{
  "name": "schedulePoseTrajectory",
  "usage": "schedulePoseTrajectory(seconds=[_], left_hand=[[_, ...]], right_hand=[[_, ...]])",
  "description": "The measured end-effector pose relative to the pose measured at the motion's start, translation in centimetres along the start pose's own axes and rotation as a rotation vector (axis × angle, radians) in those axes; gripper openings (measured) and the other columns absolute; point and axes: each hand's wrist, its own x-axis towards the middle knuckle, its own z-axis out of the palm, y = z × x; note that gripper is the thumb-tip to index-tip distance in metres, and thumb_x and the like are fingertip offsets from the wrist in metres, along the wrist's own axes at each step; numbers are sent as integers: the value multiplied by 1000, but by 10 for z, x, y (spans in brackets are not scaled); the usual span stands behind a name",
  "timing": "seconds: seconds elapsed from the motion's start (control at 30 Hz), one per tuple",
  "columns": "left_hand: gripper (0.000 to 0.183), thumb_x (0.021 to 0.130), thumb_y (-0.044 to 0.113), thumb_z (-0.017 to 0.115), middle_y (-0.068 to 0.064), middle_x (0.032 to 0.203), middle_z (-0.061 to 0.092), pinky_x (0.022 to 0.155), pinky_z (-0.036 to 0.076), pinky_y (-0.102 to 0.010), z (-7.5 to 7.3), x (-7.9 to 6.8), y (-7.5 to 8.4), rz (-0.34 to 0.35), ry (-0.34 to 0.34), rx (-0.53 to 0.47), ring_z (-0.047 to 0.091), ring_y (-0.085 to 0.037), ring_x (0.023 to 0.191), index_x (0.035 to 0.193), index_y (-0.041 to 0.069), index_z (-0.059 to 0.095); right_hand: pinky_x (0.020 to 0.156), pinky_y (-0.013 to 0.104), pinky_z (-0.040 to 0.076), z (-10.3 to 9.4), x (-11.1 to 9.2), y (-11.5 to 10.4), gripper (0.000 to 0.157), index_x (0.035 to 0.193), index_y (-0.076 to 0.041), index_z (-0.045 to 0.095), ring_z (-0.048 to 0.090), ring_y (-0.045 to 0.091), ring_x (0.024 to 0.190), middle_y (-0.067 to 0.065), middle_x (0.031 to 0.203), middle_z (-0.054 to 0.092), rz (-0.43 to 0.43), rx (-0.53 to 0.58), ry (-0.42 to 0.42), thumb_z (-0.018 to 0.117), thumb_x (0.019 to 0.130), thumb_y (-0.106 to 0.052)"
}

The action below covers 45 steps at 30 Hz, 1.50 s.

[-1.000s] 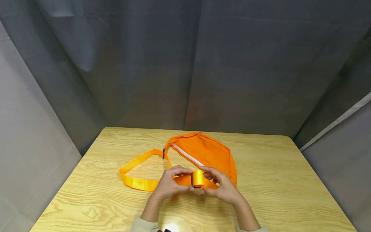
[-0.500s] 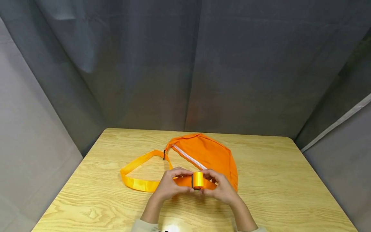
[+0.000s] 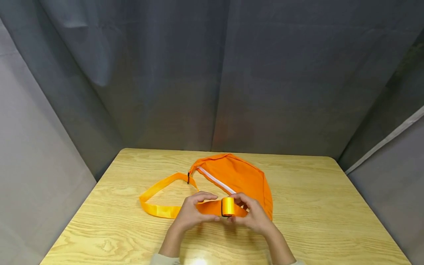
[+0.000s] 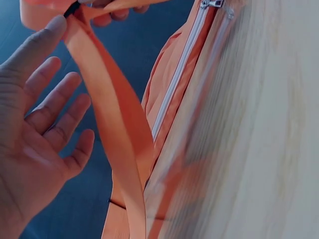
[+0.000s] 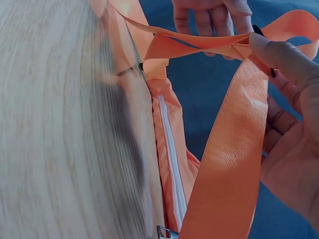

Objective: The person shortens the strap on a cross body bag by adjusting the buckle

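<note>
An orange bag (image 3: 240,176) with a white zipper (image 3: 216,180) lies on the table, its yellow-orange strap (image 3: 162,211) looping out to the left. Above the near edge of the bag, the black slider buckle (image 3: 222,209) is raised, and a short loop of strap (image 3: 228,205) bulges up through it. My right hand (image 3: 253,213) pinches the buckle; the right wrist view shows the thumb (image 5: 271,47) on its face and fingers behind. My left hand (image 3: 190,211) spans the strap just left of the buckle, its fingers (image 4: 55,104) spread loosely and the thumb right by the buckle.
The wooden table (image 3: 331,206) carries the bag and both forearms. A black strap fitting (image 3: 188,178) sits at the bag's left corner. Dark grey curtain (image 3: 172,92) hangs behind the table, with lighter cloth panels (image 3: 36,147) at the sides.
The buckle and its strap loop have shifted slightly right, widening the gap to my left fingertips. My left fingers have loosened around the strap. The bag has stayed in place.
</note>
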Motion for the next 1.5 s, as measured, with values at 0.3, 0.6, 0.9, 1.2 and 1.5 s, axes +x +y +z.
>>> schedulePoseTrajectory(seconds=[0.3, 0.6, 0.9, 1.2, 1.5], left_hand=[[45, 65, 25, 86, 5, 104, 64, 83, 44, -39, -6, -3, -7, 7, -17, 36, 57, -17, 98, 105, 15, 70], [43, 67, 15, 84, -2, 106, 64, 85, 42, -47, -12, -5, 8, -60, -34, 90, 56, -26, 98, 107, 9, 69], [45, 67, 25, 84, 5, 102, 64, 78, 40, -40, -15, -6, -7, -85, -23, 141, 56, -19, 90, 108, 13, 69], [26, 77, 15, 77, 6, 89, 64, 66, 46, -29, -17, -4, -3, -56, -41, 142, 54, -15, 75, 102, 14, 71], [15, 83, -1, 67, -4, 83, 62, 61, 43, -27, -22, -12, 10, -65, -43, 121, 51, -18, 70, 96, 5, 71]], right_hand=[[61, 33, 45, -3, -1, -1, 48, 106, -4, 60, 55, 31, 74, 4, 86, 60, 14, 11, 16, 81, 64, 3], [63, 33, 46, -3, -1, 0, 47, 106, -4, 60, 55, 31, 75, 4, 86, 60, 18, 16, 18, 80, 65, 5], [63, 33, 45, -4, -1, 4, 46, 107, -4, 60, 53, 30, 75, 2, 87, 60, 62, -2, 27, 79, 66, 4], [62, 33, 44, -4, 0, 4, 45, 106, -3, 60, 53, 32, 76, 2, 87, 60, 73, 7, 39, 80, 66, 4], [60, 34, 45, -6, -4, 8, 46, 106, -4, 60, 53, 31, 74, 4, 86, 60, 59, 33, 27, 79, 66, 6]])
